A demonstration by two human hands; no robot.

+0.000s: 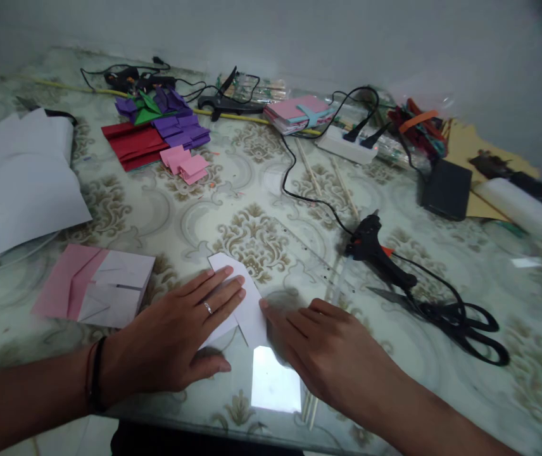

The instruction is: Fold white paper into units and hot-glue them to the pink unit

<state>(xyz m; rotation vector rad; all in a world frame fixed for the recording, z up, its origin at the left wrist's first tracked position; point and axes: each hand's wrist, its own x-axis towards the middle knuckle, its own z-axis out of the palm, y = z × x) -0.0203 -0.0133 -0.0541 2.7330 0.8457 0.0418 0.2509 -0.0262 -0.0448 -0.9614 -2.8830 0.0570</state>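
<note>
Apparent step: creasing. The left hand (166, 335), flat and gripping nothing, presses the white paper (252, 313) at near centre; the right hand (335, 351) sets a fingertip to its right edge, any pinch indiscernible. The next move likely requires steady edge pressure.

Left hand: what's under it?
White paper on the patterned tabletop; its top end and right side show past the left hand. The part directly beneath the hand is covered, so any creases there can't be seen.
</note>
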